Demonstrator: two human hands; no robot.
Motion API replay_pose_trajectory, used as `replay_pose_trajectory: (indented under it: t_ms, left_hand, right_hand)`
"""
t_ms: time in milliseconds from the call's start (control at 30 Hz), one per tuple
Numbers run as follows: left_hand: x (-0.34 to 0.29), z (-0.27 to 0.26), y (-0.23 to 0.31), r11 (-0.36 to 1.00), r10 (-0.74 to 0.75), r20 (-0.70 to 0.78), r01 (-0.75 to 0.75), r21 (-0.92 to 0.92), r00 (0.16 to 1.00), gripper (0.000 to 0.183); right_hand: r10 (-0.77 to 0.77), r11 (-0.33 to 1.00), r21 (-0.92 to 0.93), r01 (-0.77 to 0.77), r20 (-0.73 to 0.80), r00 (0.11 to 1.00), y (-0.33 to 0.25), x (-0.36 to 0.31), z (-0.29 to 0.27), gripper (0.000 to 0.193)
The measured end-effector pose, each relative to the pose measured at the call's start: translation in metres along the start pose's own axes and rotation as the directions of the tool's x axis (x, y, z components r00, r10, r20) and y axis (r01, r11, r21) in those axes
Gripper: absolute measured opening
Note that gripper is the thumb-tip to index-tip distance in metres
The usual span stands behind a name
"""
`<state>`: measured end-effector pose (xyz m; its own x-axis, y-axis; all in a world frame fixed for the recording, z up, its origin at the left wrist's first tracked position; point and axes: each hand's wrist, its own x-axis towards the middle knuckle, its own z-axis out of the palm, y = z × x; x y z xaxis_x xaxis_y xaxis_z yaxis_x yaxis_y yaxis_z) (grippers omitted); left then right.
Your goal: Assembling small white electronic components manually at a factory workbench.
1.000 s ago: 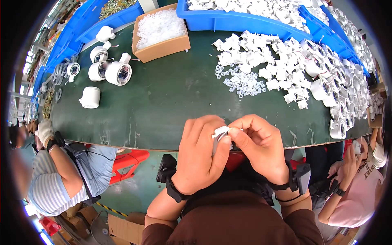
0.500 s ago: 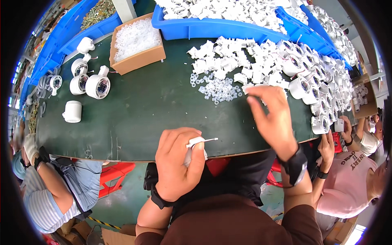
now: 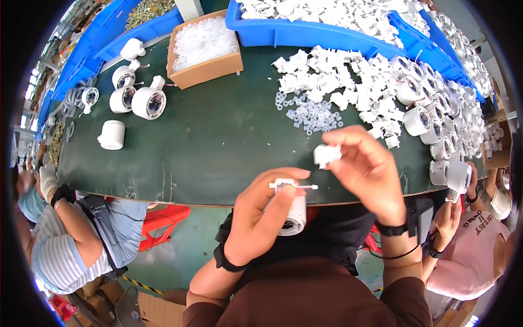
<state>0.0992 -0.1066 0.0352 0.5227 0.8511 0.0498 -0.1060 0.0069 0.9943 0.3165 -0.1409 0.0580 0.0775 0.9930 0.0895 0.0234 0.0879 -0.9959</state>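
Note:
My left hand (image 3: 260, 218) is closed round a white cylindrical housing (image 3: 296, 213) at the table's front edge. A short cable with a small white plug (image 3: 314, 187) sticks out of the housing's top, to the right of my thumb. Just above and to the right, my right hand (image 3: 364, 169) pinches a small white plastic bracket (image 3: 327, 156) between thumb and fingers. The two parts are apart. Beyond my right hand lie a heap of similar white brackets (image 3: 321, 71) and a small pile of clear plastic rings (image 3: 313, 115).
A cardboard box (image 3: 210, 68) of clear rings stands at the back, beside a blue bin (image 3: 310, 35) full of white parts. White round housings (image 3: 417, 121) crowd the right side; several more (image 3: 148, 102) stand at left. Co-workers sit on both sides, one in a pink top (image 3: 468, 250).
My right hand has come back from the bracket heap toward my left hand, now with a bracket in it. My left hand has turned the housing so that its round end shows.

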Motion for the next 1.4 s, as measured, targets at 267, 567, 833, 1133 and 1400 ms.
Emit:
replay_pose_trajectory:
  t_ms: [267,567,833,1133,1400]
  left_hand:
    - [0.002,-0.002,-0.001,1.000,0.008,0.025,-0.008,0.001,1.000,0.020]
    - [0.007,-0.002,-0.005,0.689,0.433,-0.134,-0.232,0.687,0.891,0.013]
    - [0.008,-0.004,-0.008,0.582,0.449,-0.039,-0.260,0.770,0.893,0.029]
    - [0.011,-0.005,-0.006,0.664,0.444,-0.034,-0.304,0.683,0.895,0.034]
    - [0.014,-0.005,-0.008,0.664,0.472,-0.040,-0.325,0.673,0.881,0.031]
  right_hand:
    - [0.030,0.984,-0.177,0.001,0.173,0.984,0.013,-0.016,0.015,0.044]
    - [-0.048,0.997,0.069,0.044,0.053,0.997,0.014,-0.025,0.047,0.039]
    - [-0.091,0.993,0.082,0.087,0.045,0.995,0.021,-0.022,0.054,0.043]
    - [-0.002,1.000,0.029,0.003,-0.028,1.000,0.007,-0.021,0.063,0.044]
    - [-0.060,0.998,-0.037,0.055,-0.136,0.989,0.012,-0.022,0.077,0.046]
